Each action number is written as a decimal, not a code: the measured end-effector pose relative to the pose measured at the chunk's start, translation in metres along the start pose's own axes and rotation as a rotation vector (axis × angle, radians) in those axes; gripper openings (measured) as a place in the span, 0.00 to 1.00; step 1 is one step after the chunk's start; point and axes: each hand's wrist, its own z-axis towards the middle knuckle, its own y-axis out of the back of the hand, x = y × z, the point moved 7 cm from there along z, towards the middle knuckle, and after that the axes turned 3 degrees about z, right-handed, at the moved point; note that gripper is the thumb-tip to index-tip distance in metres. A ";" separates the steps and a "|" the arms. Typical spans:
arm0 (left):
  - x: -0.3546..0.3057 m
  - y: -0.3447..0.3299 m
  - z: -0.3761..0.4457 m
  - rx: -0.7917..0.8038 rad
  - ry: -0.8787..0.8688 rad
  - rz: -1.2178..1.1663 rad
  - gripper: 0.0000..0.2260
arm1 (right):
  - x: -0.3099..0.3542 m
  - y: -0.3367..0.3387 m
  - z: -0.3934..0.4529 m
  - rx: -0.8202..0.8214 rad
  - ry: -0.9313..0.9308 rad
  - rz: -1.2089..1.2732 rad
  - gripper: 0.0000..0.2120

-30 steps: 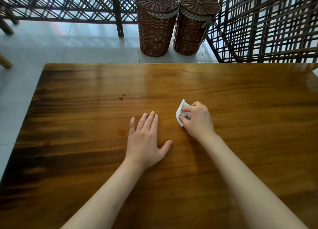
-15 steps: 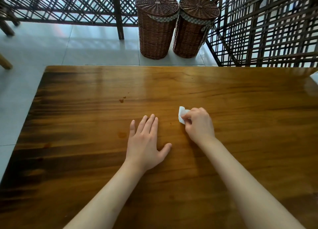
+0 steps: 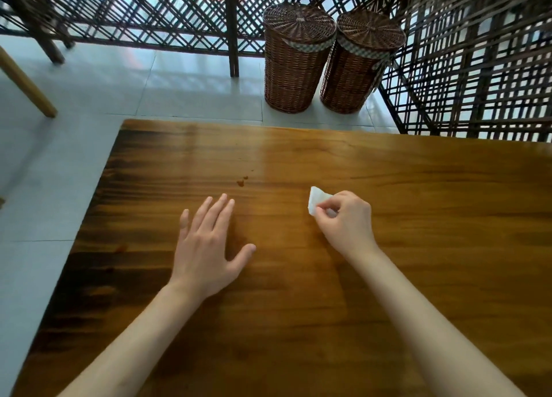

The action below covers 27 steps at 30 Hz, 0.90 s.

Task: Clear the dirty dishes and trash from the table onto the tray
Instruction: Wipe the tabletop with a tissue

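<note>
Tissue (image 3: pixel 316 202), white, crumpled, mid-worktop, pinched in right hand (image 3: pixel 346 221) fingers curled round it. Left hand (image 3: pixel 206 247) flat on worktop (image 3: pixel 448 217), fingers straight, holding nothing. Small brown stains (image 3: pixel 242 181) just beyond. Two baskets (image 3: pixel 294 59) on floor behind. No writing legible.

Two baskets (image 3: pixel 298 59), one tissue (image 3: pixel 316 199), perhaps.

Left hand (image 3: pixel 206 247) lies flat, palm down, fingers straight and close, thumb spread. Right hand (image 3: pixel 346 220) has fingers curled, thumb and forefinger pinching a tissue (image 3: pixel 316 201); both forearms bare
</note>
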 end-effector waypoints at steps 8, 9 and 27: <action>0.075 -0.001 -0.009 0.097 0.108 0.122 0.31 | 0.066 -0.071 0.063 -0.001 0.030 -0.026 0.04; 0.074 -0.002 -0.008 0.091 0.103 0.118 0.31 | 0.069 -0.075 0.072 -0.017 0.012 -0.033 0.04; 0.078 -0.002 -0.010 0.076 0.095 0.088 0.30 | 0.105 -0.092 0.034 0.167 0.271 -0.018 0.08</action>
